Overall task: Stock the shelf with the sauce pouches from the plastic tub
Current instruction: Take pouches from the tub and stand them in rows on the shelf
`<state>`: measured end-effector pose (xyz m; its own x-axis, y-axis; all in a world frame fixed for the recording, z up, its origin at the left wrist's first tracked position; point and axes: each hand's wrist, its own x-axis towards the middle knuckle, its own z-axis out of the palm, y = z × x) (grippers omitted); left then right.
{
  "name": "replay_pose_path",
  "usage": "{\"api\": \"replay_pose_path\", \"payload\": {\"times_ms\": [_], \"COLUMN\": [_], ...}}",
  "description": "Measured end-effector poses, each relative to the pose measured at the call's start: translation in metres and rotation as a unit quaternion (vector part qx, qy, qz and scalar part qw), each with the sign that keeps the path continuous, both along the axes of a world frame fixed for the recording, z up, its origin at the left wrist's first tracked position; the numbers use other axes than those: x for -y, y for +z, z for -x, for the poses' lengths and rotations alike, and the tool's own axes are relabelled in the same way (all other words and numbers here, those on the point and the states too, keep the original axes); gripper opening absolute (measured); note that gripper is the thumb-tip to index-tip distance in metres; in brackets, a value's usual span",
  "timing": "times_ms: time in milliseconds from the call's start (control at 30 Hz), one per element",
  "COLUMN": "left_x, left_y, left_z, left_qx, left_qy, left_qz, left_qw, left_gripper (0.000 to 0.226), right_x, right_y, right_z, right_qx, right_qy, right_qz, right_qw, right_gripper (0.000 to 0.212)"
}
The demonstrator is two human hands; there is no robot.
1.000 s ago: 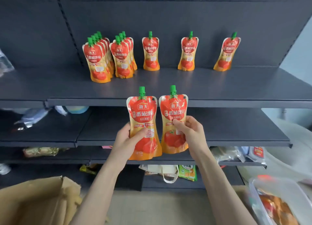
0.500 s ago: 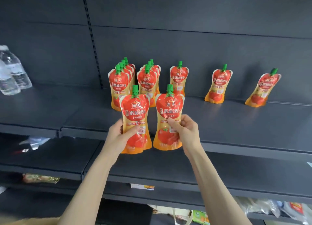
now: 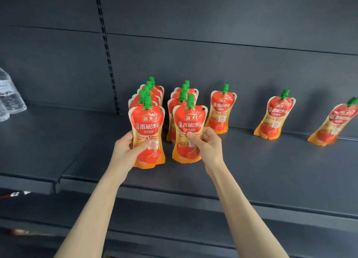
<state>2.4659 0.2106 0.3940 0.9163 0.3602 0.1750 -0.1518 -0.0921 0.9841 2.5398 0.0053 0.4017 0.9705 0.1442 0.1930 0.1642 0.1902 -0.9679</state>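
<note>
My left hand grips a red and orange sauce pouch with a green cap, upright over the dark shelf, just in front of the left row of pouches. A second pouch is held upright by my right hand, in front of the second row. Whether the two held pouches touch the shelf I cannot tell. Three single pouches stand further right: one near the rows, one beyond it, and a leaning one at the frame's edge. The plastic tub is out of view.
Clear water bottles stand at the far left of the same shelf. An upright slotted rail runs down the back panel. Lower shelves lie below my arms.
Both hands have carried their pouches up and forward from below the shelf edge to over the shelf, close in front of the two rows. The view has tilted upward.
</note>
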Motion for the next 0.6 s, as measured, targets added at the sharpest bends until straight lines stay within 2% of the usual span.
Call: {"api": "replay_pose_path", "payload": {"times_ms": [200, 400, 600], "left_x": [-0.030, -0.044, -0.050], "left_y": [-0.009, -0.018, -0.030], "left_z": [-0.016, -0.023, -0.018], "left_qx": [0.011, 0.007, 0.010], "left_qy": [-0.022, -0.071, -0.100], "left_qz": [0.008, 0.023, 0.023], "left_qw": [1.000, 0.997, 0.995], "left_gripper": [0.028, 0.031, 0.043], "right_x": [-0.028, -0.044, -0.044], "right_y": [-0.004, -0.020, -0.034], "right_z": [-0.011, -0.009, -0.004], "right_qx": [0.002, 0.007, 0.033], "right_qy": [-0.018, -0.067, -0.077], "right_qz": [-0.023, 0.000, 0.103], "right_qw": [1.000, 0.998, 0.991], "right_gripper": [0.018, 0.018, 0.032]}}
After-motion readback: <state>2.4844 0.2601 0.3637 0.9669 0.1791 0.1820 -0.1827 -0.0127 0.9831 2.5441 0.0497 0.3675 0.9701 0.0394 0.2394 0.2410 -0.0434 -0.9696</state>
